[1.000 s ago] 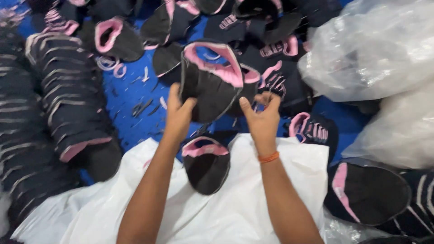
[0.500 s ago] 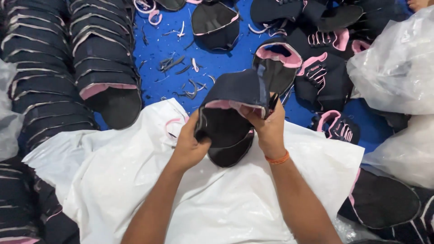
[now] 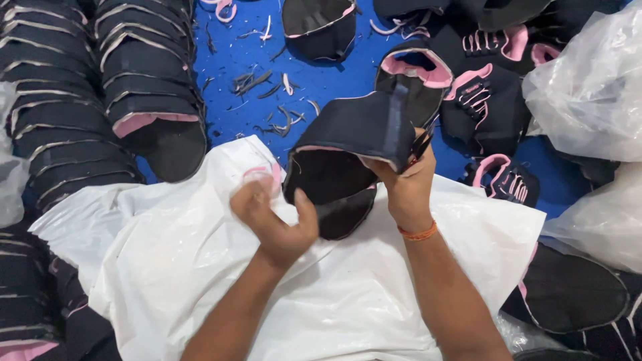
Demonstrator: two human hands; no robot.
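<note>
Head view, looking down: right hand [image 3: 406, 189] sits centre-right of frame, fingers closed in a pinch on the edge of a dark shoe upper [image 3: 354, 130] w/ pink lining, held up off the white plastic sheet [image 3: 200, 267] just above centre. A second black upper piece [image 3: 334, 194] lies under it on the sheet, near both hands — whether the two pieces touch can't be told. Left hand [image 3: 275, 217] is centre-left, fingers loosely curled, thumb out toward the lower piece; appears to hold nothing, though motion blur leaves that unsure. Handling judgement: fabric upper looks light, soft, floppy — folds under its own weight, not fragile, not slippery. Best grip is at the stitched rim or the collar, where the material is doubled and stiffer; a one-point pinch lets the rest droop. Pose: both forearms enter from bottom edge, converging; right wrist, w/ orange thread band [image 3: 417, 233], is raised and bent slightly back; left wrist lower, palm turned inward. Surroundings: stacked uppers [image 3: 147, 80] upper left, thread scraps [image 3: 267, 87] on blue floor, clear plastic bags [image 3: 588, 87] at right.
</note>
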